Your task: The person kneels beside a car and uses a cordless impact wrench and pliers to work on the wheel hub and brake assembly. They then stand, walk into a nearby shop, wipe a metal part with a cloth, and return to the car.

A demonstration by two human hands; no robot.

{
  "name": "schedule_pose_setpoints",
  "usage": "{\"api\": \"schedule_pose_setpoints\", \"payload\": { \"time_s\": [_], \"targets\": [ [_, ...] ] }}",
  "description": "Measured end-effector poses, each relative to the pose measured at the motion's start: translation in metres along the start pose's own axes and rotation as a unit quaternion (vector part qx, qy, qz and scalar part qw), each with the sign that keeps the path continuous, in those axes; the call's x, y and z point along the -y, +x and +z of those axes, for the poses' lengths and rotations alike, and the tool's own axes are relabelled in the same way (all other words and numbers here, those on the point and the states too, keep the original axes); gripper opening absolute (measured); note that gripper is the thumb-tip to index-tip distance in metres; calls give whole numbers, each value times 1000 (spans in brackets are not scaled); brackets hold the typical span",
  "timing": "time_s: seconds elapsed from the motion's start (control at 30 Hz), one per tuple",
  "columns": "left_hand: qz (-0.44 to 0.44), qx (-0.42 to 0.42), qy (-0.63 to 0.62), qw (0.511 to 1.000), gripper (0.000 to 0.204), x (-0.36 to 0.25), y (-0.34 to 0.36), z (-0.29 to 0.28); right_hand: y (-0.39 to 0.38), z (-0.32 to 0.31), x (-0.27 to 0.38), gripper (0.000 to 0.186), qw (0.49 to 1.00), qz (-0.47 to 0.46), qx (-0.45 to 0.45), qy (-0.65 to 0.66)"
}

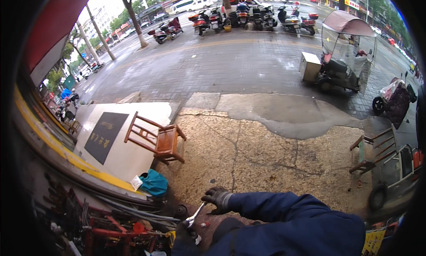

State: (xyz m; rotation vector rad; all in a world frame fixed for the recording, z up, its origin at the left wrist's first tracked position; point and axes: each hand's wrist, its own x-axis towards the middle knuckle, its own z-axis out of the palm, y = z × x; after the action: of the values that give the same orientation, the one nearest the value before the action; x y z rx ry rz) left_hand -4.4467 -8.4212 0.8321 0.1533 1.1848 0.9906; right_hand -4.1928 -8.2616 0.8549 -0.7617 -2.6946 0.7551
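A slim, shiny metal hand tool [195,215] slants between my two hands at the bottom centre; its exact kind does not show. My left hand [184,236], in a dark glove, is closed around its wider lower end and partly lost in shadow. Reaching in from the right, my right hand [217,199] wears a dark glove with a grey cuff. Its fingers are bent around the thin upper end of the tool. Beside the tool a dark round part [181,210] rests near the ground.
A red rack crowded with tools and parts [120,231] stands at lower left, near a teal bag [154,183]. A brown wooden chair [166,143] is ahead; another chair [370,152] and a hand truck [401,163] are right. A covered three-wheeler [341,65] is parked beyond.
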Motion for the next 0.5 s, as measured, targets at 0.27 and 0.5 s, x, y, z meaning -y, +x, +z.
{"api": "schedule_pose_setpoints", "payload": {
  "time_s": [0.27,0.5],
  "targets": [
    [-219,222,172,935,45,-61,199,229,-83,-70,-165,43,907,402,70,107],
    [-68,106,245,961,10,-151,337,356,-296,-47,-261,42,455,856,-201,140]
  ]
}}
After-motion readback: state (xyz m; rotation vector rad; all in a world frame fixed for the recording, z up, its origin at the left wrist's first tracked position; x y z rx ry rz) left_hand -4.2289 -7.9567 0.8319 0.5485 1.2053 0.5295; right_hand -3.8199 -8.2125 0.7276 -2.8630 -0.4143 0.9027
